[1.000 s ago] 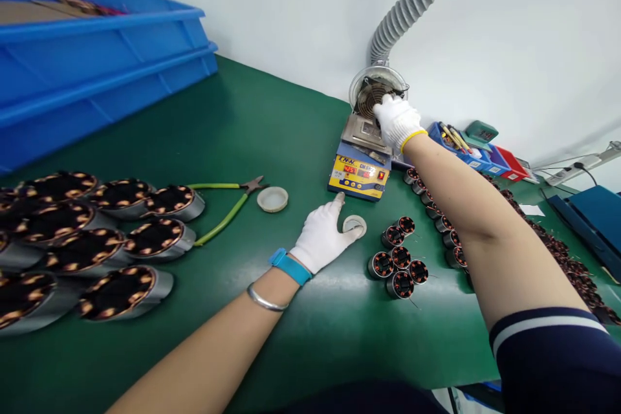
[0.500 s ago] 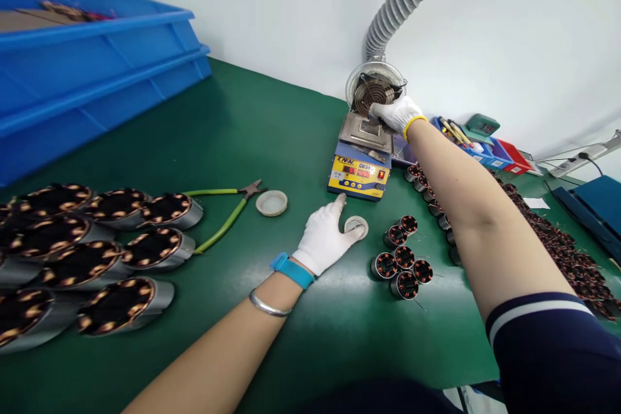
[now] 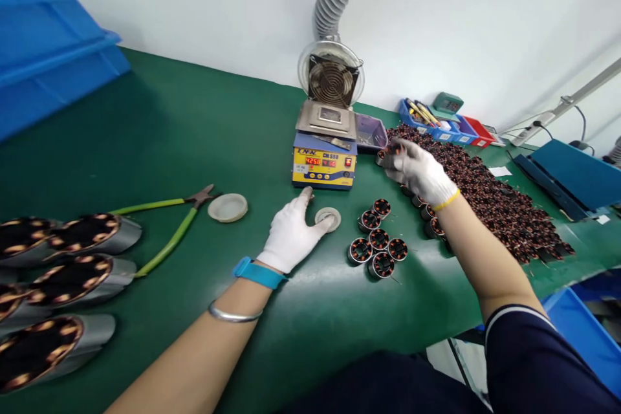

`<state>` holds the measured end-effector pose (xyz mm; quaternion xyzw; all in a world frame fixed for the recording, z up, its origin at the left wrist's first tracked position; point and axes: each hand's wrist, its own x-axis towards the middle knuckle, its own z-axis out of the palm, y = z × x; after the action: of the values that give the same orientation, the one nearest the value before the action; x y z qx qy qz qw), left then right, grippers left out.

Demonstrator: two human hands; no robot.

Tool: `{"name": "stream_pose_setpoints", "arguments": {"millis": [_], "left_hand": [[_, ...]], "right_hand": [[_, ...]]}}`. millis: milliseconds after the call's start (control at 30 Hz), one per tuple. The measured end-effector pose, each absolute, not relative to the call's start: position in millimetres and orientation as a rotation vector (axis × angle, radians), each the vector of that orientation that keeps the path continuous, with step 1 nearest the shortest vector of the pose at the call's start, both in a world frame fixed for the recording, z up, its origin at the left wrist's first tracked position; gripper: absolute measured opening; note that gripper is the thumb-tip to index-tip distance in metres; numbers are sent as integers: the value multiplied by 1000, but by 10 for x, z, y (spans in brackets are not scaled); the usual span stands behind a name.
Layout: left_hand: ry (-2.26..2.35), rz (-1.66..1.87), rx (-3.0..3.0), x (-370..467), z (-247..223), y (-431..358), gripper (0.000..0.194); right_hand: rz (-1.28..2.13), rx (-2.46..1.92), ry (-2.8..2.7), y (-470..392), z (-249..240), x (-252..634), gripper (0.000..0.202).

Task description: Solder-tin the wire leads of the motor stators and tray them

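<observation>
My left hand [image 3: 292, 231], in a white glove, rests on the green table with its fingers apart; the thumb reaches the small round dish [image 3: 328, 220] and a fingertip points at the yellow and blue machine [image 3: 324, 165]. My right hand [image 3: 420, 171], gloved and blurred, is closed around a wound copper motor part [image 3: 395, 149] beside the large pile. Several finished-looking metal rings with copper windings [image 3: 379, 239] stand between my hands. Behind the machine's metal lid [image 3: 326, 119] sits a round fan guard [image 3: 332, 83].
Green-handled pliers [image 3: 169, 242] and a white dish [image 3: 228, 207] lie left of my left hand. Larger-looking wound rings [image 3: 72, 278] stand at far left. Blue crates [image 3: 58, 45], a purple tray [image 3: 371, 132] and a pile of wound parts [image 3: 485, 200] are farther back or right.
My right hand has moved from over the machine's metal lid to the right, beside the pile, and now has a wound part. The view has shifted; my left hand stays by the small dish.
</observation>
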<state>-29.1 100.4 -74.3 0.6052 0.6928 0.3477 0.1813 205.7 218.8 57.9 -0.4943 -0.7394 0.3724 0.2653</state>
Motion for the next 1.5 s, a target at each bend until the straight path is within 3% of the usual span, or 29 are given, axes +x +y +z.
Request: {"name": "stream_pose_setpoints", "arguments": {"millis": [100, 233, 467, 533, 633, 733, 833, 900, 967, 1033, 1100, 1167, 1333, 1500], "left_hand": [[1963, 986, 1696, -294, -754, 1005, 79], [1949, 994, 1686, -301, -777, 998, 80], [1988, 934, 1659, -285, -753, 969, 80], [1977, 953, 1641, -280, -751, 962, 82], [1941, 1015, 1609, -290, -784, 967, 84], [1899, 1106, 1550, -321, -835, 984, 83], [1878, 1342, 1448, -330, -809, 971, 71], [1834, 1639, 1315, -295, -701, 909, 57], [1690, 1855, 1131, -217, -523, 793, 47], [1428, 1715, 954, -100, -324, 642, 48], [1066, 1281, 758, 33, -166, 494, 60], [820, 1031, 595, 150, -83, 384, 65], [804, 1328, 471, 237, -85, 322, 53], [819, 1424, 522, 240, -109, 353, 48]], "right_hand": [[1226, -1325, -1754, 1700, 122, 2491, 75], [1317, -1451, -1686, 1313, -323, 2754, 71], [1375, -1147, -2278, 1406, -112, 2936, 84], [1033, -1287, -2419, 1561, 35, 2906, 87], [170, -1764, -2508, 1840, 118, 2723, 76], [-126, -1939, -2494, 2081, 66, 2527, 51], [-110, -1914, -2514, 2153, 75, 2477, 40], [-119, -1883, -2493, 2060, 164, 2491, 46], [81, -1713, -2450, 1865, 285, 2470, 58], [576, -1334, -2386, 1605, 385, 2376, 69], [1088, -889, -2283, 1333, 437, 2224, 72], [1261, -682, -2249, 1099, 441, 2064, 66], [583, -764, -2153, 830, 346, 1860, 48], [319, -794, -2057, 831, 259, 1835, 12]]}}
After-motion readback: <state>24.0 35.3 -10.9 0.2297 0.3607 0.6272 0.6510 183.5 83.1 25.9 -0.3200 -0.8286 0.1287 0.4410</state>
